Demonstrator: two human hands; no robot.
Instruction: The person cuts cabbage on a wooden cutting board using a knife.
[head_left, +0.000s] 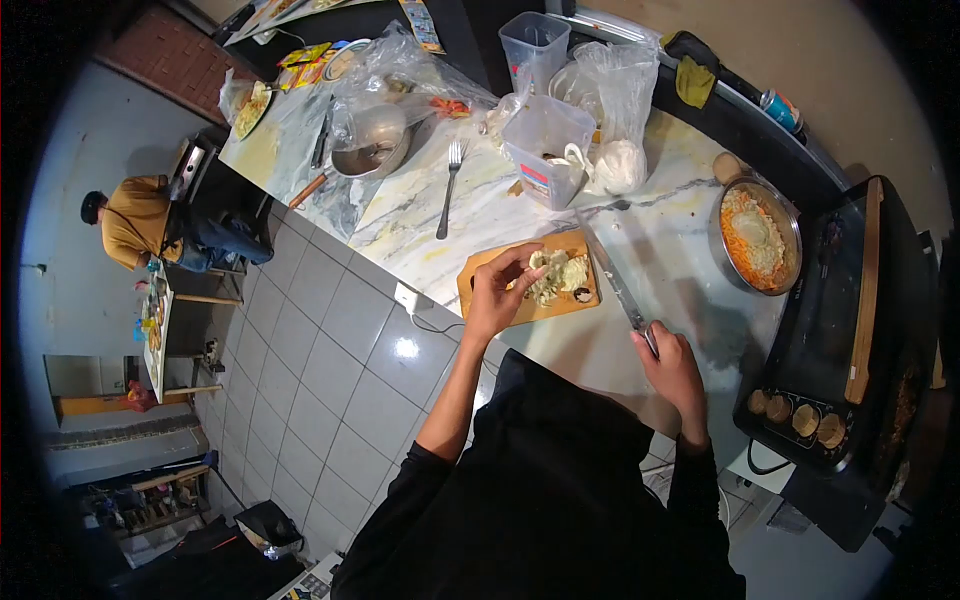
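My left hand (503,287) is over a wooden cutting board (477,268), its fingers pinched round a pale piece of chopped food that I cannot name for certain. More of the pale chopped food (572,273) lies on the board beside the fingertips, with a small dark bit near the right edge. My right hand (669,368) grips the handle of a long knife (617,284). The blade points away from me, just right of the board, and appears apart from the food.
A fork (451,190) and a saucepan (372,150) are at the left. Plastic containers (535,172) and a plastic bag (618,95) stand behind the board. A metal bowl (716,236) of shredded food and a black oven (835,280) are right. Another person (140,222) works across the tiled floor.
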